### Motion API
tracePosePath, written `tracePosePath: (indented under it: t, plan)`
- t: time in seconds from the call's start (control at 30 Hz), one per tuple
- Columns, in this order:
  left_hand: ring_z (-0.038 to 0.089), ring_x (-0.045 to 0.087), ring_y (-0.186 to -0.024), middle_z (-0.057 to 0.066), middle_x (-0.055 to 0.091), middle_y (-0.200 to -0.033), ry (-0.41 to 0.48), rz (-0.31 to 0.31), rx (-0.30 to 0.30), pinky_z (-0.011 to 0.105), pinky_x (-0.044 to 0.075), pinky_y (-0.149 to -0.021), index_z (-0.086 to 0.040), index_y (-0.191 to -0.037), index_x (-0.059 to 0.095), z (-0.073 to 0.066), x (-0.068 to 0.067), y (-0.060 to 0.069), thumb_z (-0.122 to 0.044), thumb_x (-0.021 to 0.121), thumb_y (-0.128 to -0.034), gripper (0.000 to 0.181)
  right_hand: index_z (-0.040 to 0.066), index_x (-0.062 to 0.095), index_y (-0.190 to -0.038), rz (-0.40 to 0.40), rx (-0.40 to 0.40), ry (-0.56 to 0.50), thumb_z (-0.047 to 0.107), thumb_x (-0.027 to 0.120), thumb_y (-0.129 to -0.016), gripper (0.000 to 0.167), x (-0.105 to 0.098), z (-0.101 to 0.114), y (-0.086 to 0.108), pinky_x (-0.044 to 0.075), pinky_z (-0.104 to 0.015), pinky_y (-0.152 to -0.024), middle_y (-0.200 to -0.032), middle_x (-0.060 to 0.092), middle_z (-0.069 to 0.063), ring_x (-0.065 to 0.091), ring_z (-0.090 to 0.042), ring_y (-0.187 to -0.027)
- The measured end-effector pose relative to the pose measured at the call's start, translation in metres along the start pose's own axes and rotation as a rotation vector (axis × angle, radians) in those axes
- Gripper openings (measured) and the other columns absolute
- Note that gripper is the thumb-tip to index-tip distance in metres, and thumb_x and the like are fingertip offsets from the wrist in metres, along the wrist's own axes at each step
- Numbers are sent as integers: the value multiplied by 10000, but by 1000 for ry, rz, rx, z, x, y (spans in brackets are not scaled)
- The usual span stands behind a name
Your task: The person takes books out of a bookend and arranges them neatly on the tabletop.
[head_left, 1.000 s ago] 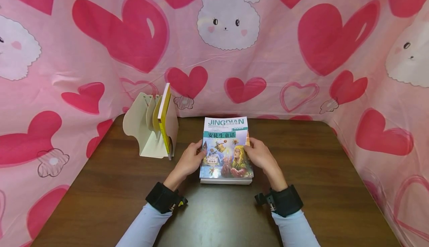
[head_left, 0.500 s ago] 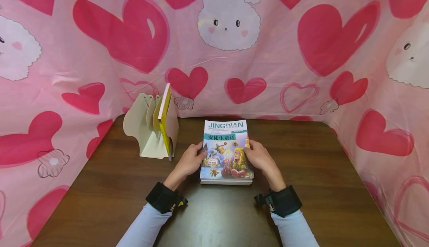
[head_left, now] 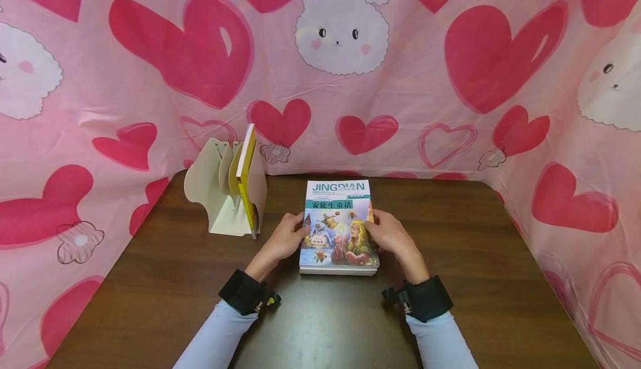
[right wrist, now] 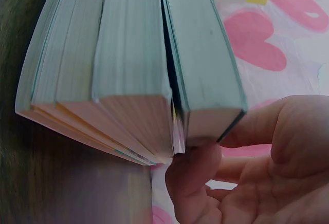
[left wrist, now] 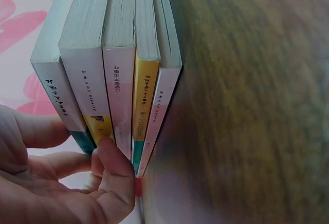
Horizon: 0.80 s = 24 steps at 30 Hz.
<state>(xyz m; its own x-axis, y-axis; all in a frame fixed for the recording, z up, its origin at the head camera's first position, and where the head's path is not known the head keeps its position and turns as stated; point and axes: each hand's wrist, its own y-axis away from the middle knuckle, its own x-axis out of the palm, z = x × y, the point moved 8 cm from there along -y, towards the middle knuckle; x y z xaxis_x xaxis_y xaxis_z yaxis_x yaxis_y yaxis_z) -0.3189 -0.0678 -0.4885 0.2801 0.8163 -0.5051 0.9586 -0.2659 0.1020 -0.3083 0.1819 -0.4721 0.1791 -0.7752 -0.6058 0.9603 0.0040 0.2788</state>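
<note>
A paperback book (head_left: pixel 340 241) with a blue picture cover and green JINGDIAN lettering lies on top of a stack of several books (left wrist: pixel 121 80) on the table. My left hand (head_left: pixel 284 238) holds its left side, thumb at the cover edge; in the left wrist view its curled fingers touch the spines. On the opposite side, my right hand (head_left: pixel 393 235) grips the top book, thumb over the cover. The right wrist view shows a finger (right wrist: pixel 193 170) at the lower corner of the top book's page block (right wrist: pixel 205 49), where a narrow dark gap separates it from the book below.
A cream book rack (head_left: pixel 200 191) with dividers stands at the back left of the brown wooden table (head_left: pixel 476 274). In its right slot a yellow-spined book (head_left: pixel 245 191) stands upright. Pink cloth (head_left: pixel 420 79) printed with hearts and rabbits hangs behind and at both sides.
The top book's far edge has come down slightly toward me, so it lies flatter on the stack. Both hands have stayed almost where they were.
</note>
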Motion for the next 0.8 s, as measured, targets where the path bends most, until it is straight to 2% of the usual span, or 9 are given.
tracePosePath:
  t: [0.47, 0.8]
  plan:
    - [321, 486, -1104, 183, 505, -1240, 17, 17, -14, 454, 412, -937, 41, -1586, 396, 3, 2, 0, -139, 546, -1096, 544, -18, 490, -1532, 35, 9, -7, 222, 538, -1093, 503, 4, -2, -2, 567, -358, -663, -1310, 616, -225, 621, -328, -983]
    - [337, 477, -1132, 194, 489, -1265, 38, 26, -23, 473, 410, -958, 36, -1597, 379, 5, 3, 0, -141, 530, -1104, 545, -51, 477, -1525, 49, 8, -1, 223, 534, -1096, 512, 4, -3, -2, 593, -409, -710, -1307, 615, -239, 622, -330, -994]
